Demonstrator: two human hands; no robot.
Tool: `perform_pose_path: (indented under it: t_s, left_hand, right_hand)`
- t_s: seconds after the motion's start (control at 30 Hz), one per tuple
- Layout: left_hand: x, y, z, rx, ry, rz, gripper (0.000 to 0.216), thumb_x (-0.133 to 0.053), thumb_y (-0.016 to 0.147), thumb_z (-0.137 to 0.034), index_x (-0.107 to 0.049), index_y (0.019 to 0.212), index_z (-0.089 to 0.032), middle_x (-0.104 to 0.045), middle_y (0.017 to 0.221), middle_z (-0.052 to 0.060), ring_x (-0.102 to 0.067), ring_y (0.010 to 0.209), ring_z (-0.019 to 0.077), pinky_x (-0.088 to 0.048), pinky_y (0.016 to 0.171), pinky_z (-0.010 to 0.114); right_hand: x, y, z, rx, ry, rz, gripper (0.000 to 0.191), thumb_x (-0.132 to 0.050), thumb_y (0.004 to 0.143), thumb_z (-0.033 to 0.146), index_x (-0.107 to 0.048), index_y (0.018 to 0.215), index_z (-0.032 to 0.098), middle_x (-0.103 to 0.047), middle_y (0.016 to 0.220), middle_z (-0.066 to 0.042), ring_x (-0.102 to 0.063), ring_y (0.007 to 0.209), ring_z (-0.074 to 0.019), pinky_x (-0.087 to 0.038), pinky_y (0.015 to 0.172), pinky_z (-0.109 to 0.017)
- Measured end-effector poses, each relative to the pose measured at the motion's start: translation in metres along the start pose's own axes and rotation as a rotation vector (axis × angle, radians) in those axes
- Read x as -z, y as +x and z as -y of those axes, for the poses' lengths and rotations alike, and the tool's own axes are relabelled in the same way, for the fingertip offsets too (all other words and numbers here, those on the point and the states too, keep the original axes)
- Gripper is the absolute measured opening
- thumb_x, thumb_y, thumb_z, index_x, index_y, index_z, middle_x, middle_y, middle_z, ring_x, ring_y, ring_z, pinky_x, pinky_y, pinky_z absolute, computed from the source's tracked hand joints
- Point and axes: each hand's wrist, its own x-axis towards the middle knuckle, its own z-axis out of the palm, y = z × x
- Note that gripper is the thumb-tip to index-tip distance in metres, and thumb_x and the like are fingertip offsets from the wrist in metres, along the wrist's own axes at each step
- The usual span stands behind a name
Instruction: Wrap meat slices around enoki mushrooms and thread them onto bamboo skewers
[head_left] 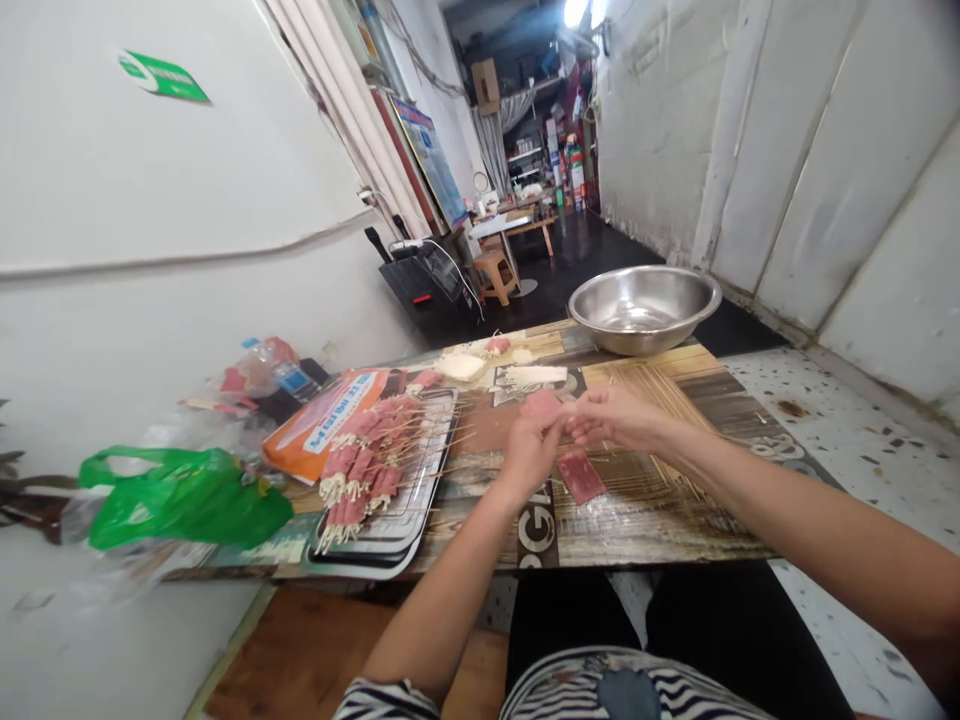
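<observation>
Over the middle of the low table point(660, 520), my left hand point(531, 450) and my right hand point(611, 418) meet, fingers pinched together on a thin pink slice of meat point(541, 404). Another dark red meat slice point(580, 476) lies flat on the table just below my hands. To the left, a metal tray point(420, 500) holds several finished skewers point(364, 465) of meat rolled around white enoki mushrooms. Loose bamboo sticks point(667, 400) lie spread under and behind my right hand. Piles of white enoki mushrooms point(534, 375) sit further back.
A big steel bowl point(643, 308) stands at the table's far edge. An orange packet point(322, 425) lies beside the tray, a green plastic bag point(180, 497) and bottles at the far left by the wall. Stools and a table stand down the corridor.
</observation>
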Motion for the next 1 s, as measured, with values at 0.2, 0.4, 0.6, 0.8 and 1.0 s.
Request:
perform_pose_path:
  t_s: [0.2,0.4,0.6,0.8,1.0]
  left_hand:
    - [0.002,-0.032,0.008,0.154,-0.133,0.064,0.018,-0.067,0.082,-0.029,-0.078,0.091,-0.019,-0.076,0.095,0.007,-0.07,0.087,0.02,-0.055,0.082,0.031]
    - [-0.011,-0.067,0.019,0.054,-0.068,-0.018,0.012,-0.069,0.08,-0.021,-0.077,0.088,-0.022,-0.076,0.093,0.005,-0.071,0.087,0.0189,-0.057,0.083,0.034]
    - [-0.018,-0.074,0.026,-0.24,0.153,-0.051,0.012,-0.064,0.085,-0.016,-0.075,0.085,-0.019,-0.076,0.09,0.006,-0.07,0.084,0.0171,-0.056,0.078,0.032]
    - [-0.018,-0.075,0.026,-0.445,0.321,-0.034,0.015,-0.057,0.09,-0.017,-0.072,0.089,-0.018,-0.074,0.093,0.008,-0.067,0.084,0.0172,-0.053,0.076,0.033]
    - [-0.018,-0.076,0.014,-0.48,0.536,0.135,0.022,-0.047,0.095,-0.015,-0.067,0.088,-0.014,-0.071,0.094,0.011,-0.063,0.085,0.0189,-0.054,0.078,0.036]
  right_hand:
    - [0.006,-0.017,-0.031,0.02,-0.148,0.035,0.035,-0.08,0.066,0.041,-0.062,0.068,0.012,-0.068,0.064,-0.005,-0.062,0.056,-0.0108,-0.053,0.059,-0.025]
    - [0.008,-0.037,-0.045,0.147,-0.547,0.031,0.03,-0.07,0.074,0.044,-0.068,0.071,0.014,-0.07,0.068,-0.005,-0.065,0.064,-0.0166,-0.051,0.062,-0.027]
    - [0.017,-0.041,-0.056,0.529,-0.891,0.089,0.022,-0.057,0.089,0.031,-0.073,0.08,0.018,-0.073,0.082,-0.004,-0.066,0.076,-0.0164,-0.049,0.075,-0.029]
    - [0.024,-0.038,-0.071,0.82,-1.095,0.146,0.023,-0.05,0.094,0.029,-0.071,0.094,0.018,-0.071,0.098,-0.009,-0.064,0.095,-0.0186,-0.049,0.087,-0.034]
    - [0.026,-0.044,-0.064,0.835,-1.304,0.305,0.031,-0.038,0.099,0.025,-0.065,0.11,0.017,-0.067,0.111,-0.01,-0.058,0.108,-0.018,-0.046,0.098,-0.039]
